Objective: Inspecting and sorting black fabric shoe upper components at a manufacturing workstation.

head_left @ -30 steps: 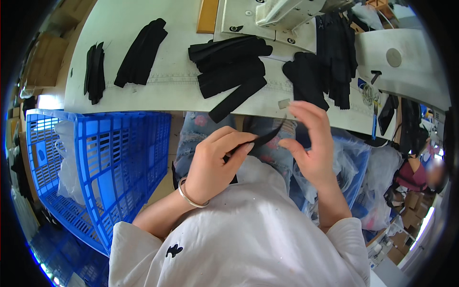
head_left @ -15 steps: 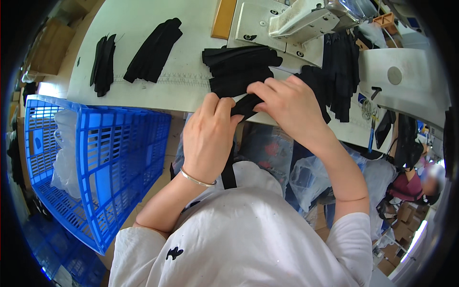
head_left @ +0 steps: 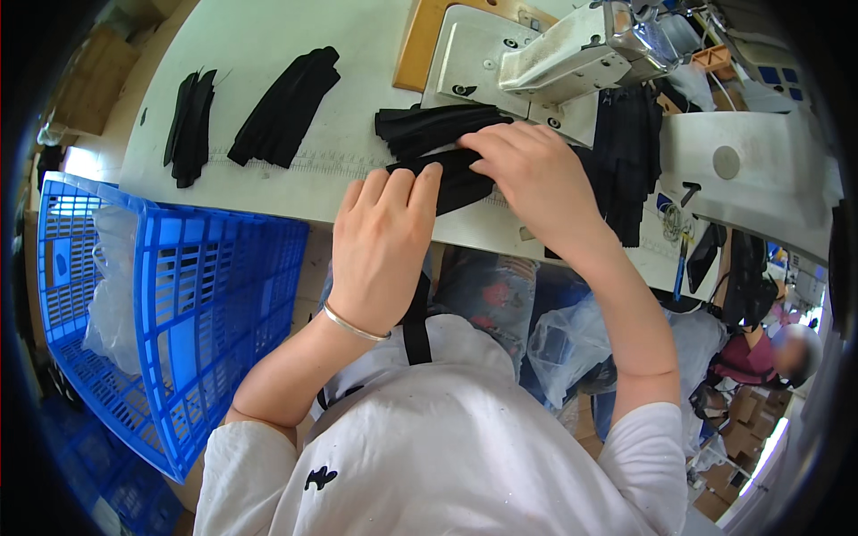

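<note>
Head-worn fisheye looks down; hands [head_left: 382, 241] near.

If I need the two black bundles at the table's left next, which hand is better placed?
Probably the left: both hands are at the middle pile, but the left hand is nearer the bundles; the right hand is over the pile's right end.

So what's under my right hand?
Black strips show past the fingertips of your right hand, above the table. The hand covers whatever lies directly beneath it, so how many strips are there can't be seen.
</note>
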### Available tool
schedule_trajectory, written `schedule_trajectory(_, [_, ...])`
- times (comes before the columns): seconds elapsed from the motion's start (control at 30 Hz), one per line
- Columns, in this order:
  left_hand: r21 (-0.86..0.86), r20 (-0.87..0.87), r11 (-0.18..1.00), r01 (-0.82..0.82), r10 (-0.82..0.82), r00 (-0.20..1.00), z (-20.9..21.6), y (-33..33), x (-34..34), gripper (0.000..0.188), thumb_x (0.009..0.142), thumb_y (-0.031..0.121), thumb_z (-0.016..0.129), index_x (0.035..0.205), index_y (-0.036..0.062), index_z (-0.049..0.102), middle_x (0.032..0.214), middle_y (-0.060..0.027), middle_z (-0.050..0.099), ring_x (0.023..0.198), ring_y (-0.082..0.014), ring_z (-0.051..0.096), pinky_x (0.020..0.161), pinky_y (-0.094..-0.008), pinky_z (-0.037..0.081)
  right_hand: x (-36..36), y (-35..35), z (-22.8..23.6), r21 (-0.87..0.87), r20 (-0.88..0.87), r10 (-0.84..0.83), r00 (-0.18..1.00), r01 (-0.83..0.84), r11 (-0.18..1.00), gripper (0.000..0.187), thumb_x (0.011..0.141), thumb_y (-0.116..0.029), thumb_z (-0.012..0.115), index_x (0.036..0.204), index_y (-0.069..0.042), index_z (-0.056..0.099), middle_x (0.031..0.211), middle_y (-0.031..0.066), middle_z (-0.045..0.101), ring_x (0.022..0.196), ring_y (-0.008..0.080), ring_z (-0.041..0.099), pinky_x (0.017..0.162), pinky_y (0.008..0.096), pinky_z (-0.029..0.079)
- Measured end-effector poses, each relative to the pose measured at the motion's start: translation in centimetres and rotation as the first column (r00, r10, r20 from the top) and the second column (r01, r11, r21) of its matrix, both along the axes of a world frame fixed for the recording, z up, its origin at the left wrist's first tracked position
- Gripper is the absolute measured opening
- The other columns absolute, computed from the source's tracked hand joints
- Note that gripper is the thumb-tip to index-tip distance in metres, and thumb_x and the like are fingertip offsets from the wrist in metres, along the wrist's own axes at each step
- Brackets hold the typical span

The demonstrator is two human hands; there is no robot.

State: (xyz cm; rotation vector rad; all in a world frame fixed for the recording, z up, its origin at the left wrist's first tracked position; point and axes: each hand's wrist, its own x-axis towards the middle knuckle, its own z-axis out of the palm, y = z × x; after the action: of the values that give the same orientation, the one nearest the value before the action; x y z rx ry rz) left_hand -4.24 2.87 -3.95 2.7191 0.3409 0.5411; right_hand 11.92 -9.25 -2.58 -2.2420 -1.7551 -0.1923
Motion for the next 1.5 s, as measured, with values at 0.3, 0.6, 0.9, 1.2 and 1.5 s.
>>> schedule_trajectory(0.3, [0.129,0.058,0.990,-0.061,0.053,0.997,-0.5,0.3,-0.3,0.039,0.074,0.010,0.071,0.113,0.0075,0.066,0.103,-0.0040,0.056,0.098,-0.0225,0.054,0.088,-0.0370,0.042,-0.7,0.6,1.2,-0.120,-0.339,-0.063,0.939,0.023,0.992,0.024,0.077,-0.006,0.073,0.098,-0.004,0.060,0.095,0.0085,0.062,0.092,0.0282,0.061,0.084,0.0399,0.048])
schedule_trajectory(0.6, [0.167,0.090,0.984,0.067,-0.083,0.992,-1.3,0.0,-0.9,0.038,0.072,0.015,0.072,0.108,0.0094,0.065,0.109,-0.0022,0.057,0.107,-0.0219,0.053,0.095,-0.0391,0.039,-2.6,-2.1,0.4,0.030,-0.413,0.044,0.910,-0.035,0.999,0.024,0.081,0.001,0.066,0.104,-0.004,0.066,0.097,0.0113,0.068,0.093,0.0306,0.064,0.081,0.0388,0.051])
schedule_trajectory(0.9, [0.154,0.146,0.978,0.140,-0.162,0.976,-2.4,-0.4,-1.4,0.042,0.072,0.012,0.071,0.112,0.0050,0.063,0.101,-0.0047,0.059,0.091,-0.0219,0.057,0.082,-0.0350,0.045,0.8,-1.3,-0.1,0.002,0.103,0.109,0.989,-0.110,0.994,0.023,0.079,-0.013,0.068,0.101,-0.008,0.067,0.097,0.0018,0.062,0.096,0.0206,0.063,0.081,0.0329,0.052])
schedule_trajectory(1.2, [0.101,0.223,0.979,0.178,-0.197,0.955,-2.8,-0.4,-2.1,0.042,0.071,0.011,0.072,0.111,0.0042,0.062,0.092,-0.0052,0.061,0.086,-0.0228,0.058,0.078,-0.0355,0.046,2.0,0.0,-0.2,-0.006,0.123,0.179,0.976,-0.179,0.984,0.025,0.076,-0.010,0.068,0.100,-0.007,0.067,0.083,0.0052,0.063,0.080,0.0202,0.066,0.069,0.0322,0.054])
schedule_trajectory(1.5, [0.133,0.297,0.989,0.065,-0.102,0.950,-2.7,-0.5,-2.2,0.025,0.074,0.008,0.067,0.100,0.0056,0.065,0.117,-0.0082,0.058,0.113,-0.0233,0.055,0.095,-0.0405,0.044,1.0,-0.2,1.5,-0.198,-0.891,-0.168,0.421,-0.027,0.980,0.035,0.089,-0.008,0.065,0.122,0.004,0.062,0.095,0.0082,0.069,0.083,0.0103,0.061,0.075,0.0255,0.050])
